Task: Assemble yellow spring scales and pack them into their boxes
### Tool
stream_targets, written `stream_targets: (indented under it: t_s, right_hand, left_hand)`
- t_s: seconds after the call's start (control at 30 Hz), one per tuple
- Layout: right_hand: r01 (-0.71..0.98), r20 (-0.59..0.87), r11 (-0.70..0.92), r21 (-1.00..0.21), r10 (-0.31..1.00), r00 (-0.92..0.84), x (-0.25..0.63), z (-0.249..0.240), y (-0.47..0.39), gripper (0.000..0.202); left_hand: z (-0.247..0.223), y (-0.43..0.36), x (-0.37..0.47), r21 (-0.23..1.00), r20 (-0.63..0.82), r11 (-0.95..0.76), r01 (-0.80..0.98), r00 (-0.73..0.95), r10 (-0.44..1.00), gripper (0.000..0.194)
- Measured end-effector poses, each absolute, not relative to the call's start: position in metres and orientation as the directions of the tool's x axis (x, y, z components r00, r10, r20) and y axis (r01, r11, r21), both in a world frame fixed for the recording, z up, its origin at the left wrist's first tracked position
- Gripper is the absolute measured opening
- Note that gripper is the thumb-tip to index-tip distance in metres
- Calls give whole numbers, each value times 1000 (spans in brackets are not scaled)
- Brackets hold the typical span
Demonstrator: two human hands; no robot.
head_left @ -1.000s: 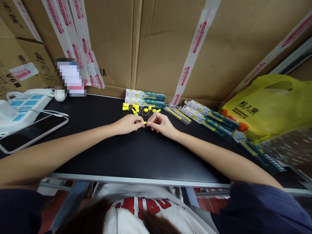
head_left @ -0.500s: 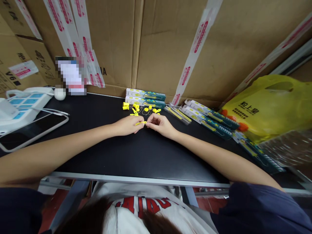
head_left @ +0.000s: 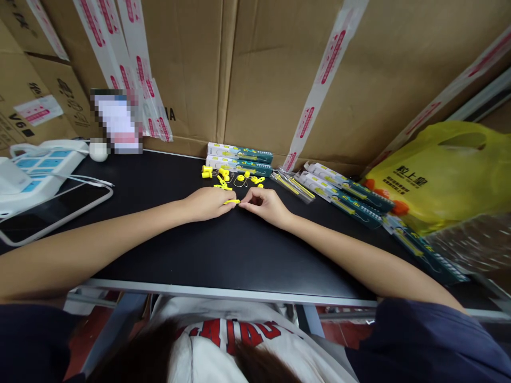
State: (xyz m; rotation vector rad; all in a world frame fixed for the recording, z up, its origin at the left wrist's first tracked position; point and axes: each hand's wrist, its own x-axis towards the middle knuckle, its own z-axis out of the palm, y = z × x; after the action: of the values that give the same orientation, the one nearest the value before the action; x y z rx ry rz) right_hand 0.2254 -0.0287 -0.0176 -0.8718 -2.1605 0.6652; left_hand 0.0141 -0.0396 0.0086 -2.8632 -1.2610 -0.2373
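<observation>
1. left hand (head_left: pixel 209 204): fingers closed on a slim yellow piece (head_left: pixel 231 201), one end projecting to the right.
2. right hand (head_left: pixel 266 205): thumb and fingertips drawn together at that end; whether they grip anything cannot be told.
3. yellow parts (head_left: pixel 224 174): lying on the black tabletop (head_left: pixel 223 252), beyond the hands, just near of two stacked boxes (head_left: pixel 239 159).
4. clear packets (head_left: pixel 293 186): right of the boxes.
</observation>
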Motion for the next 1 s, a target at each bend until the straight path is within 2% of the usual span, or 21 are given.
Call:
stream_targets:
  t_s: [0.13, 0.27, 0.67, 0.83, 1.0]
  right_hand:
    - [403, 487, 734, -546, 670, -560, 227, -17, -28, 23]
    - [409, 515, 760, -505, 646, -563, 228, -18, -28, 25]
    - [353, 434, 623, -698, 761, -482, 228, -18, -25, 37]
    - [298, 418, 584, -755, 779, -467, 229, -19, -21, 38]
    - [302, 422, 589, -749, 777, -467, 228, -17, -22, 37]
  left_hand:
    - [10, -42, 15, 35, 125, -664, 747, 656, 744, 28]
    - [12, -47, 17, -21, 117, -644, 765, 642, 758, 28]
    - [13, -53, 19, -40, 140, -629, 777, 627, 766, 32]
    - [13, -55, 20, 48, 144, -601, 798, 590, 795, 33]
    - [7, -47, 20, 284, 237, -624, 728, 577, 782, 35]
